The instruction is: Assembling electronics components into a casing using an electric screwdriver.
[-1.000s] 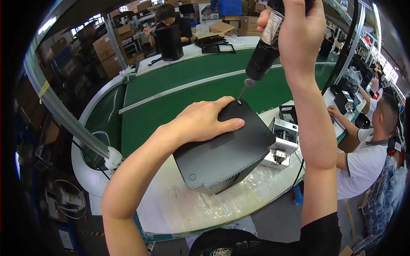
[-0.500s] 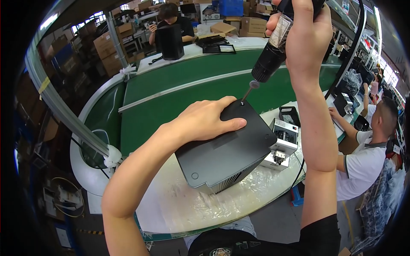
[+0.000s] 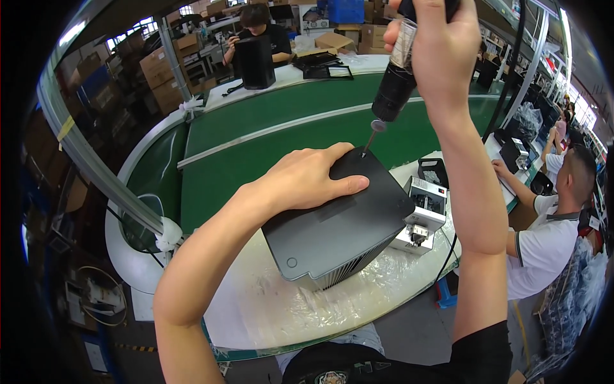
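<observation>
A dark grey box-shaped case point(image 3: 339, 221) with slotted vents along one side lies on the workbench. Resting on its top, my left hand point(image 3: 310, 176) has thumb and forefinger spread; the other fingers are partly hidden toward the far edge. My right hand point(image 3: 444, 54) is closed around a black electric screwdriver point(image 3: 393, 93), raised over the far corner. Its thin bit point(image 3: 371, 139) slants down to a small hole in that corner. Whether a screw sits under the tip is too small to tell. Beside the case are silvery metal units point(image 3: 422, 211) with a dark connector.
A green conveyor point(image 3: 256, 128) runs beyond the bench point(image 3: 249, 313), whose top has a clear plastic cover. Across it a person point(image 3: 278, 38) sits behind a black case point(image 3: 256, 62). Another person in white point(image 3: 543, 243) works at the right. A metal post point(image 3: 96, 153) rises at left.
My right hand and the screwdriver have shifted a little left, and the tool stands more upright. The bit's tip stays at the corner hole; my left hand and the case have not moved.
</observation>
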`<state>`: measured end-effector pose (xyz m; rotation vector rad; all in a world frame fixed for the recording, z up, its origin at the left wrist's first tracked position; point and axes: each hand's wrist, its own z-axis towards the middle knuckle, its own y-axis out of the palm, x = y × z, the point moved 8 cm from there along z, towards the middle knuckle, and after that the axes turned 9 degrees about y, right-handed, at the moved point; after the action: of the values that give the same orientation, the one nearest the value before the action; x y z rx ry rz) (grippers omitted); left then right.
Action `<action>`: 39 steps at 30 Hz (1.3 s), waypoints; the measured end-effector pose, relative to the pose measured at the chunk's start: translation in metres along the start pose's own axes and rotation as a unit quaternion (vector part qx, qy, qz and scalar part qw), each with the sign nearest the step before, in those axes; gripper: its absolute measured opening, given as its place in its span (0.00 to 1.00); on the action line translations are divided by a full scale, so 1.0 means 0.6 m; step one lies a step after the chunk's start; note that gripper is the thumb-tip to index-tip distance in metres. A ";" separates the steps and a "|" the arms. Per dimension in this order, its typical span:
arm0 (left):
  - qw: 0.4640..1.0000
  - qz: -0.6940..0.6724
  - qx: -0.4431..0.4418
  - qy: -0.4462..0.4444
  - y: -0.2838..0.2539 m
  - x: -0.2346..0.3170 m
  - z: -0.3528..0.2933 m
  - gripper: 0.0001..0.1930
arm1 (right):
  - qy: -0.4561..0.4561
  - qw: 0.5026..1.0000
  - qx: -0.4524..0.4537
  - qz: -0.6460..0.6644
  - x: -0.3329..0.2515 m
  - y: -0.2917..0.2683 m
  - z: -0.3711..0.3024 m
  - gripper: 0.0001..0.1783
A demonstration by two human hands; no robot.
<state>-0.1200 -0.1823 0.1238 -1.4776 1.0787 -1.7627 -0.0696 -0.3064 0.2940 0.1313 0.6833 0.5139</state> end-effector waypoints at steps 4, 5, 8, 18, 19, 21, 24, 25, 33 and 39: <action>1.000 0.008 0.006 0.001 0.000 -0.005 0.000 0.39 | 0.014 1.000 -0.013 -0.014 0.006 0.015 -0.003 0.16; 1.000 0.011 0.010 0.009 -0.001 -0.004 0.001 0.39 | 0.008 0.999 -0.016 -0.032 0.005 0.018 -0.003 0.16; 1.000 0.014 0.010 0.015 -0.002 0.000 0.000 0.40 | 0.015 0.999 -0.037 -0.030 0.011 0.026 -0.002 0.15; 1.000 0.007 0.001 0.009 -0.005 -0.002 0.001 0.40 | 0.061 0.997 -0.053 -0.008 0.041 0.038 0.008 0.15; 1.000 0.009 0.002 0.008 -0.006 -0.003 0.001 0.40 | 0.059 0.997 -0.054 -0.006 0.039 0.039 0.009 0.15; 0.998 0.035 0.027 0.033 -0.005 0.002 0.002 0.40 | 0.055 0.996 -0.066 -0.030 0.035 0.041 0.005 0.15; 0.998 0.052 0.032 0.026 -0.006 0.007 -0.005 0.39 | 0.035 0.996 -0.083 -0.020 0.034 0.050 0.008 0.15; 0.998 0.050 0.030 0.028 -0.004 0.009 -0.010 0.39 | 0.036 0.996 -0.081 -0.023 0.028 0.043 0.004 0.15; 0.903 -0.358 0.221 -0.083 -0.009 -0.173 -0.110 0.37 | -0.092 0.982 0.121 -0.109 -0.091 -0.226 -0.086 0.15; 0.824 -0.418 0.375 -0.079 0.250 -0.405 -0.231 0.24 | 0.078 0.953 0.151 -0.249 0.071 -0.367 -0.263 0.14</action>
<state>-0.2137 -0.0230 -0.1343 -1.5840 -0.4741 -2.1657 -0.0512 -0.4842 0.0863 0.2001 0.9125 -0.0697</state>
